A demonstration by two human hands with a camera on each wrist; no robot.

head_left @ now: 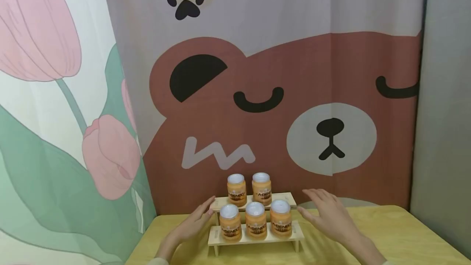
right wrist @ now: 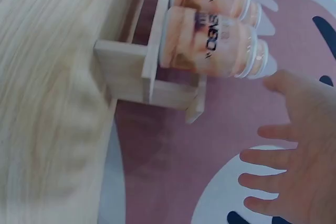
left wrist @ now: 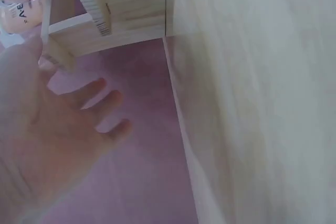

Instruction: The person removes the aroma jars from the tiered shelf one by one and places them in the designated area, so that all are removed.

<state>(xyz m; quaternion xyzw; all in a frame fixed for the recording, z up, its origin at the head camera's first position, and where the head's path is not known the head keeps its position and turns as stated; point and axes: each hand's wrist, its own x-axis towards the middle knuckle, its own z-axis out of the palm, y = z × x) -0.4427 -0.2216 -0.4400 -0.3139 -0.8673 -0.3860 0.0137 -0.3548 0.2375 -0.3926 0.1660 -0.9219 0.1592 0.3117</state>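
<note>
A two-tier wooden stand (head_left: 254, 238) holds orange-labelled jars with white lids. Three of them line its lower, front step, including a middle jar (head_left: 255, 221). On the raised back step (head_left: 285, 200) are two more, one being the left rear jar (head_left: 236, 190). My left hand (head_left: 189, 226) is beside the stand's left end, fingers extended and fingertips close to the back step. To the right, my right hand (head_left: 329, 218) has its fingers spread apart, with its thumb near the back step's right end. Both hands hold nothing. In the right wrist view, the thumb lies near a jar (right wrist: 207, 43).
The stand rests on a light wooden table (head_left: 397, 232). Behind it hangs a curtain (head_left: 206, 126) printed with a brown bear, and a tulip-patterned curtain (head_left: 48, 134) is at the left. A plain grey panel (head_left: 445, 93) borders the right.
</note>
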